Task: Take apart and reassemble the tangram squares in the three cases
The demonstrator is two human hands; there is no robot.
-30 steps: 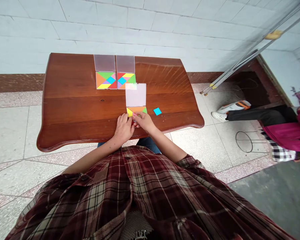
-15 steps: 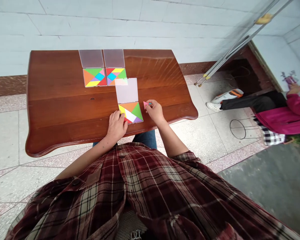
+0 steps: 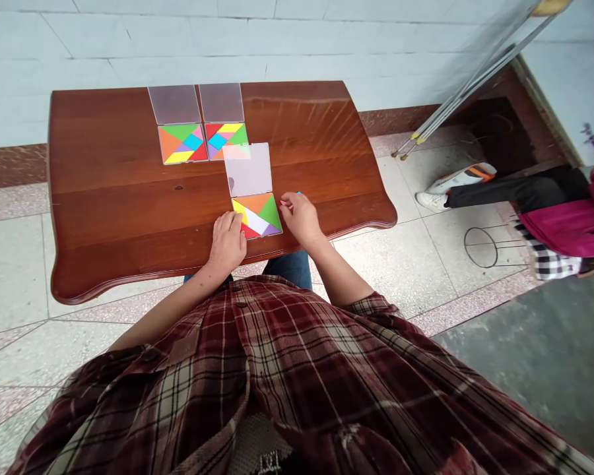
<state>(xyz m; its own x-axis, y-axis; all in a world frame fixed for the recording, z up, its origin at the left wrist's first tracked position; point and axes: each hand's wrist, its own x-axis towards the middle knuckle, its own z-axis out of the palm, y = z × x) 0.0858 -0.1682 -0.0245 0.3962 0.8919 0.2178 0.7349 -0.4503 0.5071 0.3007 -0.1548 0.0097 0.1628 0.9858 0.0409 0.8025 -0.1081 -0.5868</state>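
Note:
My left hand (image 3: 228, 241) lies with its fingers stretched over the left edge of the nearest open tangram case (image 3: 281, 231). Yellow, orange, green, red and purple pieces fill parts of this case, and a white gap (image 3: 255, 221) runs diagonally between them. Just right of the case, my right hand (image 3: 301, 219) pinches a small pink tangram piece (image 3: 283, 204), mostly hidden by the fingers. A bit of a blue piece (image 3: 299, 193) shows behind that hand; whether it is held or lies on the table I cannot tell. The clear lid (image 3: 250, 173) is folded back toward the wall.
Two more open tangram cases, a left one (image 3: 182, 142) and a right one (image 3: 225, 140), lie full of pieces farther back on the brown wooden table (image 3: 113, 191). Crutches (image 3: 455, 99) lean at the right wall. A seated person (image 3: 564, 211) is at the far right.
My right hand has turned slightly, and the pink piece sits deeper in its fingers. The blue piece now shows behind the hand. My left hand stays at the case's edge. The view has shifted a little.

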